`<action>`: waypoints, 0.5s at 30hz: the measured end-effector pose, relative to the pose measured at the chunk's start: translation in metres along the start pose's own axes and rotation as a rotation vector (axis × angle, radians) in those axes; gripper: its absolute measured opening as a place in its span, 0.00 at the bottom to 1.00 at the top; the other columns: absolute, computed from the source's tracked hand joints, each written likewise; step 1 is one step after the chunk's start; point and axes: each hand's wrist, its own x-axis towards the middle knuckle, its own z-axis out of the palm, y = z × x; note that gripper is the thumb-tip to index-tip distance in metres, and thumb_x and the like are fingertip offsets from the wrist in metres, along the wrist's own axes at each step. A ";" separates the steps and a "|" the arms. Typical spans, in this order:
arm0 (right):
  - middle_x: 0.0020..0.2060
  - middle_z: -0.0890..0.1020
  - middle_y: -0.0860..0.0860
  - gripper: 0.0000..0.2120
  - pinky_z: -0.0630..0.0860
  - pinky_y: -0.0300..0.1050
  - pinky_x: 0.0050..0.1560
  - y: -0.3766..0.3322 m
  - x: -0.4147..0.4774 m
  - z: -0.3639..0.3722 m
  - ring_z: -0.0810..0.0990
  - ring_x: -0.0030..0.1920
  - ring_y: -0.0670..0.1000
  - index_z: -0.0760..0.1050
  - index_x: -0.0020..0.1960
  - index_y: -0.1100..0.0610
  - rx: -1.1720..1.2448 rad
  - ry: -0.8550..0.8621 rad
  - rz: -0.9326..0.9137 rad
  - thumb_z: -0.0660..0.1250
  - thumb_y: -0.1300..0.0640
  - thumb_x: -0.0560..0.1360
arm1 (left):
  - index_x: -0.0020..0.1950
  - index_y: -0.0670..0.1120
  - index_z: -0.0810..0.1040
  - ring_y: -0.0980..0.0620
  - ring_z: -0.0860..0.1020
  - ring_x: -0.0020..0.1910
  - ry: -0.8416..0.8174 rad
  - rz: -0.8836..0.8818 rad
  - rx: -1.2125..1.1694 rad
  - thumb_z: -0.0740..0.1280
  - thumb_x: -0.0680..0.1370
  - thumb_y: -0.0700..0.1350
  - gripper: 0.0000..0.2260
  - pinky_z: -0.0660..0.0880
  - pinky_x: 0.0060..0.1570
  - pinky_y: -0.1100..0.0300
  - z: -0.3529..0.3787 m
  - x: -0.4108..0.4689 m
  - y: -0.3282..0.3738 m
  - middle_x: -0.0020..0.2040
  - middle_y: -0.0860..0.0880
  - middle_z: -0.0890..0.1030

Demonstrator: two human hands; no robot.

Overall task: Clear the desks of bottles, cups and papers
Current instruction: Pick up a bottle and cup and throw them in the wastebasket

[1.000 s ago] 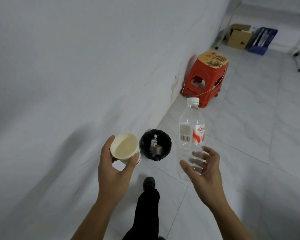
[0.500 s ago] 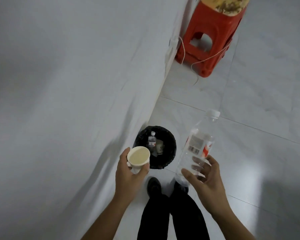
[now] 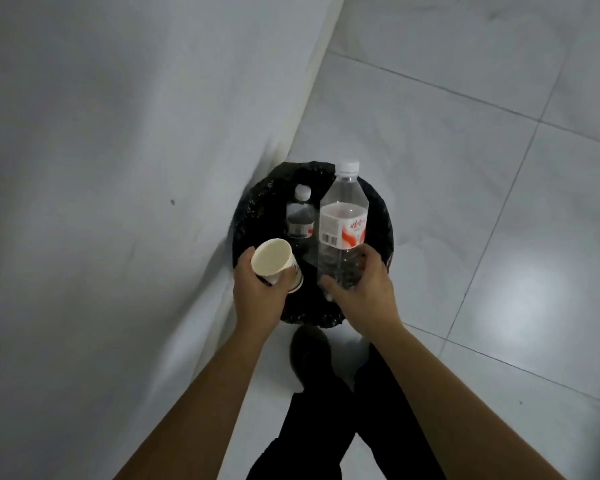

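Observation:
My left hand (image 3: 258, 294) grips a white paper cup (image 3: 276, 262), tilted with its mouth toward me, over the near left rim of a round bin lined with a black bag (image 3: 257, 209). My right hand (image 3: 361, 292) holds the lower half of a clear plastic bottle (image 3: 342, 226) with a white cap and red-and-white label, upright above the bin's opening. Inside the bin lies another small capped bottle (image 3: 300, 216).
The bin stands on pale floor tiles (image 3: 465, 168) against a white wall (image 3: 118, 168) on the left. My black shoe (image 3: 309, 351) and dark trouser legs are just in front of the bin.
I have stepped up to the bin and looked down; both hands moved forward, so cup and bottle now hang over the bin's opening. The red stool has left the view.

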 end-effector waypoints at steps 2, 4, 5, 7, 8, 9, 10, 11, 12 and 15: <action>0.70 0.70 0.53 0.43 0.72 0.54 0.68 0.012 0.011 0.008 0.72 0.69 0.55 0.54 0.78 0.52 -0.047 -0.040 -0.007 0.73 0.46 0.72 | 0.63 0.52 0.70 0.52 0.75 0.59 -0.018 0.024 0.064 0.77 0.71 0.48 0.25 0.74 0.58 0.56 0.010 0.008 -0.019 0.60 0.52 0.75; 0.72 0.67 0.57 0.42 0.69 0.54 0.70 0.015 0.008 0.007 0.70 0.71 0.58 0.50 0.80 0.55 -0.112 -0.063 0.001 0.70 0.48 0.76 | 0.71 0.46 0.68 0.49 0.75 0.65 -0.065 0.030 0.132 0.77 0.71 0.55 0.33 0.75 0.62 0.51 0.011 0.006 -0.029 0.66 0.48 0.74; 0.73 0.66 0.57 0.40 0.68 0.53 0.70 0.013 0.002 0.002 0.69 0.71 0.58 0.50 0.80 0.56 -0.135 -0.066 0.003 0.69 0.48 0.77 | 0.74 0.46 0.65 0.48 0.73 0.67 -0.086 0.040 0.145 0.76 0.72 0.56 0.36 0.74 0.65 0.50 0.009 0.000 -0.029 0.69 0.46 0.73; 0.74 0.65 0.56 0.36 0.68 0.52 0.69 0.002 -0.021 -0.015 0.68 0.72 0.57 0.50 0.80 0.56 -0.184 -0.059 -0.023 0.65 0.48 0.80 | 0.76 0.44 0.63 0.48 0.70 0.70 -0.090 0.067 0.164 0.72 0.76 0.52 0.34 0.70 0.68 0.55 -0.002 -0.022 -0.012 0.71 0.44 0.70; 0.74 0.65 0.55 0.34 0.69 0.51 0.68 -0.006 -0.036 -0.028 0.68 0.72 0.56 0.51 0.80 0.55 -0.206 -0.048 -0.040 0.63 0.47 0.81 | 0.76 0.43 0.64 0.48 0.69 0.71 -0.074 0.082 0.170 0.70 0.78 0.50 0.30 0.68 0.67 0.58 -0.012 -0.037 0.004 0.72 0.43 0.70; 0.73 0.66 0.54 0.32 0.69 0.50 0.67 -0.014 -0.053 -0.043 0.69 0.71 0.55 0.52 0.80 0.54 -0.218 -0.032 -0.047 0.61 0.47 0.82 | 0.76 0.43 0.64 0.48 0.69 0.71 -0.054 0.103 0.166 0.68 0.80 0.49 0.27 0.67 0.65 0.61 -0.023 -0.054 0.019 0.72 0.44 0.70; 0.73 0.67 0.53 0.30 0.70 0.48 0.65 -0.024 -0.072 -0.060 0.70 0.71 0.54 0.54 0.80 0.53 -0.220 -0.013 -0.053 0.59 0.47 0.82 | 0.75 0.43 0.65 0.49 0.69 0.70 -0.034 0.115 0.149 0.65 0.81 0.48 0.24 0.66 0.64 0.62 -0.036 -0.073 0.039 0.71 0.45 0.71; 0.73 0.67 0.52 0.28 0.70 0.47 0.64 -0.038 -0.093 -0.078 0.70 0.70 0.53 0.55 0.79 0.52 -0.213 0.004 -0.062 0.58 0.46 0.83 | 0.75 0.44 0.67 0.50 0.70 0.70 -0.019 0.132 0.127 0.63 0.82 0.48 0.22 0.66 0.63 0.63 -0.051 -0.093 0.058 0.70 0.46 0.72; 0.73 0.67 0.50 0.27 0.70 0.45 0.62 -0.054 -0.117 -0.099 0.71 0.69 0.51 0.56 0.79 0.51 -0.199 0.024 -0.080 0.56 0.45 0.83 | 0.74 0.44 0.69 0.52 0.71 0.69 -0.015 0.156 0.104 0.62 0.83 0.47 0.20 0.67 0.63 0.63 -0.069 -0.116 0.082 0.69 0.48 0.73; 0.71 0.69 0.47 0.24 0.71 0.40 0.59 -0.119 -0.195 -0.168 0.74 0.66 0.47 0.61 0.77 0.50 -0.132 0.115 -0.179 0.55 0.44 0.83 | 0.70 0.47 0.73 0.56 0.73 0.67 -0.039 0.236 0.033 0.59 0.83 0.50 0.17 0.67 0.64 0.68 -0.135 -0.194 0.164 0.66 0.54 0.77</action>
